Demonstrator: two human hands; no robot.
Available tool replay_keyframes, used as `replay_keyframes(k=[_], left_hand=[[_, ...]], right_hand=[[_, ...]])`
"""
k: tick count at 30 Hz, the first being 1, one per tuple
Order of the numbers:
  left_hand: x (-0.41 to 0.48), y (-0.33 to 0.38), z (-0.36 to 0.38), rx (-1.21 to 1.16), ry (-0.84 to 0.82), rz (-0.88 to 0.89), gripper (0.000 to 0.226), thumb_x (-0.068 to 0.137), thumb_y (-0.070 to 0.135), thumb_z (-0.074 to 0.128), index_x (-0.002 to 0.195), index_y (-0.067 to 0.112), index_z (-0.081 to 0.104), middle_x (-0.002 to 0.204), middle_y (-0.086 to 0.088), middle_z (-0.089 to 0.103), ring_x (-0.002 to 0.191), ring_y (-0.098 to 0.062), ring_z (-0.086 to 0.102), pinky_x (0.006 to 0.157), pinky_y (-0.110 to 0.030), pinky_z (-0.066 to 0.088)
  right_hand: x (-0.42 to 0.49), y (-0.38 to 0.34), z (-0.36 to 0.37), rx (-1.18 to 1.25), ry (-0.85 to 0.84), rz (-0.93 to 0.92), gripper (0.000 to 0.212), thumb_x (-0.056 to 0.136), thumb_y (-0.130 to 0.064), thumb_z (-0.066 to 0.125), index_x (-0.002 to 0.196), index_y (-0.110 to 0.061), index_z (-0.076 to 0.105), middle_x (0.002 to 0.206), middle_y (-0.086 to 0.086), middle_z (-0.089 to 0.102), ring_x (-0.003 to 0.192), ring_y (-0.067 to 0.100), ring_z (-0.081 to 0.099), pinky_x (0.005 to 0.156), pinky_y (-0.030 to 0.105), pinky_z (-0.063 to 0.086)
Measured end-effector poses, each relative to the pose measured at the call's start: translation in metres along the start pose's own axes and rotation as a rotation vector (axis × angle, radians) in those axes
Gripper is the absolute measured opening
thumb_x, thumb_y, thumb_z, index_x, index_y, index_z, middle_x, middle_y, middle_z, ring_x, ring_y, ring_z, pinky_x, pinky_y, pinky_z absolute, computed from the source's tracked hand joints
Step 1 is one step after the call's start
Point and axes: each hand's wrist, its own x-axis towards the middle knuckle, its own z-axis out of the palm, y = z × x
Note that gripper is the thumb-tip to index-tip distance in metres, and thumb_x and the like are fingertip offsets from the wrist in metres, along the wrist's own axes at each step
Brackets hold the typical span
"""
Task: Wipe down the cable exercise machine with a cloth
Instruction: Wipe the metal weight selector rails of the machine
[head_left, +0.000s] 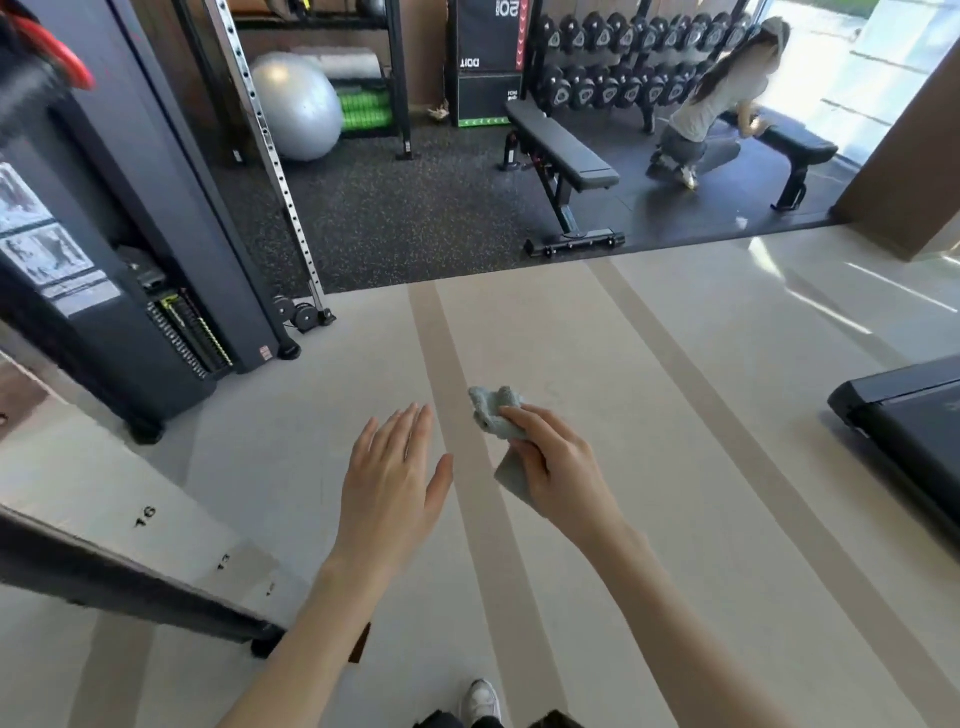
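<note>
Nearest the camera, two bare forearms reached out over the pale floor (649, 415), with one white shoe (482, 699) showing below them. The right hand (556, 462) had its fingers (524, 418) clenched around one grey cloth (496, 410), bunched at the top with a loose corner hanging under the palm. Just beside the cloth, on its left, the left hand (395, 478) hung spread and released, palm down, grasping nothing and not touching the cloth.

The cable machine (135, 249) stood well apart from the cloth, up and to the left of it, a dark upright tower whose long axis ran vertically out of the top of the view. One weight stack (189, 332) showed low in its side, and one perforated silver rail (270, 156) rose past it. The cloth was touching no part of the machine, so no wiping looked under way. Judging by the layout, the empty left hand was nearer the machine, while the hand with the cloth would have to cross leftward and forward to reach it.

Farther from the cloth, on the dark rubber mat, stood two benches, the nearer one (566, 150) empty. Past it a second person (717, 104) knelt at the other bench before one rack of dumbbells (623, 62). One grey exercise ball (296, 104) sat behind the silver rail
</note>
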Motion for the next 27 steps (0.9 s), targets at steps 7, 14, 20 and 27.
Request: replay_keyframes(k=[7, 14, 20, 27], left_hand=[[0.078, -0.029, 0.026, 0.015, -0.058, -0.081, 0.057, 0.097, 0.041, 0.038, 0.133, 0.000, 0.055, 0.130, -0.014, 0.062, 0.118, -0.027, 0.061, 0.104, -0.046, 0.042], [0.184, -0.080, 0.087, 0.076, -0.035, -0.187, 0.055, 0.096, 0.039, 0.039, 0.129, -0.001, 0.058, 0.124, -0.013, 0.066, 0.111, -0.027, 0.064, 0.102, -0.047, 0.045], [0.316, -0.122, 0.128, 0.128, -0.008, -0.246, 0.054, 0.095, 0.037, 0.039, 0.124, -0.003, 0.061, 0.115, -0.012, 0.069, 0.102, -0.029, 0.067, 0.096, -0.048, 0.050], [0.430, -0.177, 0.160, 0.215, 0.044, -0.280, 0.051, 0.096, 0.036, 0.039, 0.125, 0.000, 0.060, 0.117, -0.010, 0.068, 0.107, -0.026, 0.064, 0.103, -0.038, 0.036]], right_hand=[[0.104, 0.043, 0.027, 0.088, -0.031, -0.039, 0.032, 0.094, -0.010, 0.044, 0.116, -0.003, 0.065, 0.116, 0.008, 0.065, 0.101, 0.027, 0.061, 0.087, 0.025, 0.044], [0.240, 0.099, 0.081, 0.166, -0.122, -0.110, 0.031, 0.094, -0.011, 0.044, 0.115, -0.004, 0.065, 0.115, 0.008, 0.066, 0.101, 0.027, 0.058, 0.087, 0.027, 0.042], [0.379, 0.153, 0.108, 0.218, -0.181, -0.138, 0.029, 0.093, -0.007, 0.047, 0.117, -0.006, 0.064, 0.114, 0.005, 0.065, 0.094, 0.033, 0.059, 0.082, 0.029, 0.042], [0.518, 0.190, 0.143, 0.250, -0.235, -0.193, 0.029, 0.091, -0.005, 0.050, 0.117, -0.006, 0.064, 0.115, 0.007, 0.065, 0.100, 0.029, 0.060, 0.085, 0.027, 0.043]])
